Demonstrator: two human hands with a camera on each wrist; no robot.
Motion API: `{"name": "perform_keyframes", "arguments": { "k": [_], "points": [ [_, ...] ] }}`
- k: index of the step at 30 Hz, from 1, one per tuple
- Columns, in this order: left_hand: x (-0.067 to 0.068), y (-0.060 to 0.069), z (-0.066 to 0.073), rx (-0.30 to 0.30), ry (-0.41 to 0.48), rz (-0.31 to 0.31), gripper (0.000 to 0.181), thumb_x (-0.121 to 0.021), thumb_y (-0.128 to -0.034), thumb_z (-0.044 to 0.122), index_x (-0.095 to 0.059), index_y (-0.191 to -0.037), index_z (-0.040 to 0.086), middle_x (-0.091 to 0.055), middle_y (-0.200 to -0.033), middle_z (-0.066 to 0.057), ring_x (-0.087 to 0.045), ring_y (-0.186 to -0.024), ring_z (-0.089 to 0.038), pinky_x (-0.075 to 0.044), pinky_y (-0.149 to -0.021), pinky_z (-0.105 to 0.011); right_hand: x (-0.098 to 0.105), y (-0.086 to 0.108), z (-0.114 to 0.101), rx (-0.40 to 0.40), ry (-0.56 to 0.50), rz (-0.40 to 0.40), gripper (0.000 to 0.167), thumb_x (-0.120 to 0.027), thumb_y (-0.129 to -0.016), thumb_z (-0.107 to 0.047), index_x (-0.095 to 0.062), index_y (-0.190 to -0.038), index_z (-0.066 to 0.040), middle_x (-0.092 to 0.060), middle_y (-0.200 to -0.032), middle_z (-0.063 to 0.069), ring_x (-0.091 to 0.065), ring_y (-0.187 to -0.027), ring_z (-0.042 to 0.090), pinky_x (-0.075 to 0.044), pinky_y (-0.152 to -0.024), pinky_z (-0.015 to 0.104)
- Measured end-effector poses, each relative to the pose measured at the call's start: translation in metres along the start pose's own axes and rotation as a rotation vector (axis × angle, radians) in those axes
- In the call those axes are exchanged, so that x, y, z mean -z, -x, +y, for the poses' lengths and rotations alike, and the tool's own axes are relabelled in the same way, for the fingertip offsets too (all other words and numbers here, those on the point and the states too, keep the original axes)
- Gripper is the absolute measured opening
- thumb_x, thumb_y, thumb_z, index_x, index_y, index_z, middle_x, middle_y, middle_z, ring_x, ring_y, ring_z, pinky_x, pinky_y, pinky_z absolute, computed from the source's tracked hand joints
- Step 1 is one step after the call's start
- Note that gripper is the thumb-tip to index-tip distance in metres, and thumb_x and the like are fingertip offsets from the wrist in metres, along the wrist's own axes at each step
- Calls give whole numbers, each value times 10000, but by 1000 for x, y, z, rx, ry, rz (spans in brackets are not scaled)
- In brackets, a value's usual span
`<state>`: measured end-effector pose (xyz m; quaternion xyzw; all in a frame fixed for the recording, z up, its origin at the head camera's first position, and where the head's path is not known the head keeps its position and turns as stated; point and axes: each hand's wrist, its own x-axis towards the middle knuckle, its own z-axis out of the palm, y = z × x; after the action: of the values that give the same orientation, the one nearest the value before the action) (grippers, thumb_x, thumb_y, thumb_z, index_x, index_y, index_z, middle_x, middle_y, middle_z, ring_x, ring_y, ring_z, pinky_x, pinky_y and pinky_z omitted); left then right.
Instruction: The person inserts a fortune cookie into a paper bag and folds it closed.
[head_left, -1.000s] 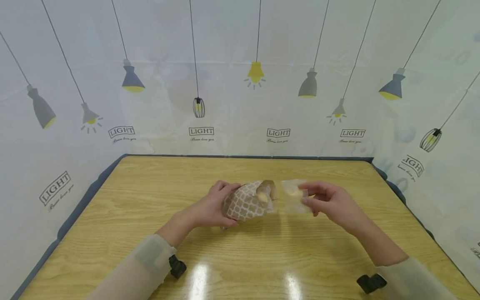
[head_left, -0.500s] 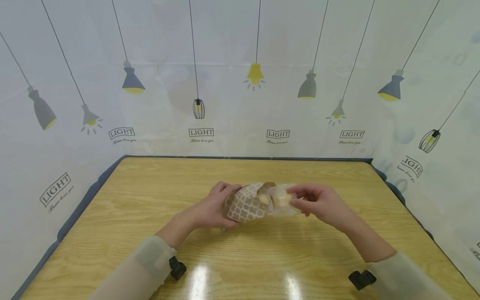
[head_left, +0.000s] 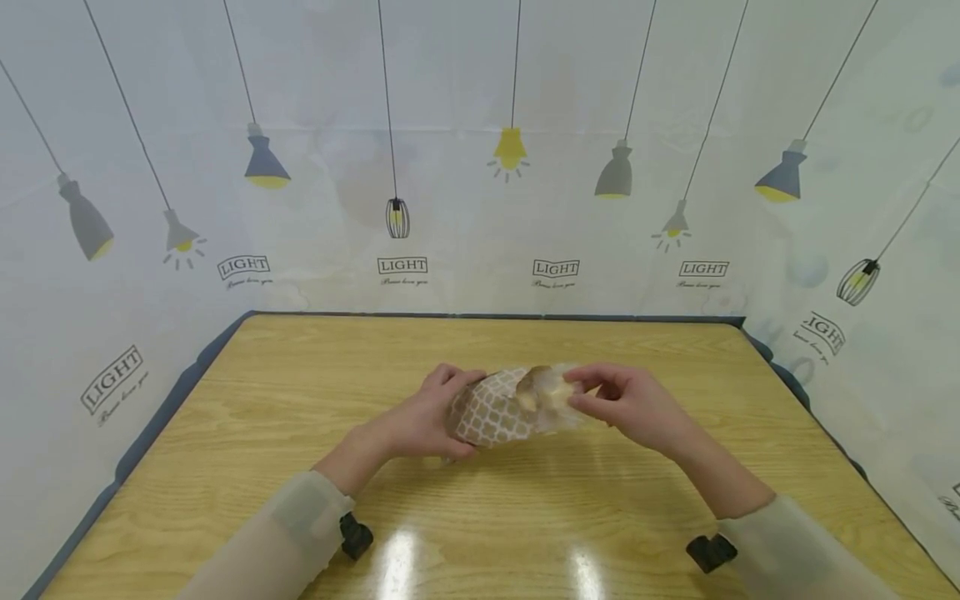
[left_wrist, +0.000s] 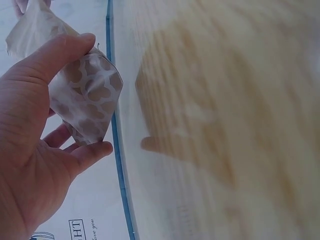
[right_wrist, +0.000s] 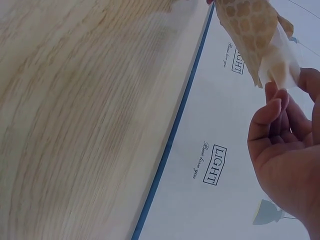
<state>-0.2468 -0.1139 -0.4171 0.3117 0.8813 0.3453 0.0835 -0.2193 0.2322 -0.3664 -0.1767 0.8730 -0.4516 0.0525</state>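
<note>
While in left grip (head_left: 420,421), patterned bag (head_left: 491,410).

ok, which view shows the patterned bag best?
Head: most of the patterned bag, open mouth included; the left hand covers part of its other end. Left wrist: mainly that end, partly behind the hand. Right wrist: the mouth end, cropped at top.

A broad wooden tabletop (head_left: 480,517), honey-yellow and glossy, spreads across the lower half of the head view. Its fine grain runs from side to side. A dark blue strip (head_left: 191,375) borders it along 3 sides: left, back and right. Near the front, 2 elongated white glares (head_left: 397,562) lie on the surface, well apart. Seen from the left wrist, the shiny wood carries a blurred brown reflection (left_wrist: 175,90).
</note>
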Motion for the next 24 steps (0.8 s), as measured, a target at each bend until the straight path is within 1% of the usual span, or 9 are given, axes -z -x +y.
{"name": "perform_keyframes", "arguments": {
  "k": [3,7,10,19,24],
  "points": [
    [-1,0,1,4,5,-2,1084,-981,-813,216,-360,-1699,160,-405,-1503,-170,-437,-1385,-329,-467,-1197,-595,-3,-1,-1,33,9,20,325,-782,-1036,-247,-770,-1334,-118,-754,-1149,113,-632,-767,145,-504,-588,275],
    [-2,-1,0,7,1,0,1091,-985,-809,224,-356,-1698,160,-406,-1513,-176,-440,-1391,-327,-463,-1203,-596,-7,-2,-4,62,16,43,320,-787,-1030,-216,-775,-1324,-92,-758,-1144,122,-606,-744,94,-483,-579,266],
    [-2,-2,0,11,1,-1,1096,-985,-808,228,-353,-1700,162,-406,-1520,-177,-442,-1397,-329,-461,-1209,-596,-10,-3,-7,66,27,57,322,-795,-1023,-212,-778,-1318,-85,-767,-1141,125,-600,-739,83,-483,-581,257],
    [-2,-2,2,31,-6,-10,1106,-979,-812,219,-338,-1712,186,-397,-1538,-159,-445,-1418,-330,-453,-1227,-584,-18,-7,-11,82,46,66,337,-810,-1013,-243,-787,-1316,-96,-785,-1164,105,-569,-698,81,-452,-546,254],
    [-3,-3,2,20,-5,-2,1111,-984,-806,224,-339,-1709,178,-403,-1530,-165,-454,-1411,-330,-457,-1224,-588,-21,-8,-13,91,46,60,321,-817,-1007,-239,-796,-1296,-102,-789,-1172,103,-575,-700,77,-455,-544,248]
  ]
}}
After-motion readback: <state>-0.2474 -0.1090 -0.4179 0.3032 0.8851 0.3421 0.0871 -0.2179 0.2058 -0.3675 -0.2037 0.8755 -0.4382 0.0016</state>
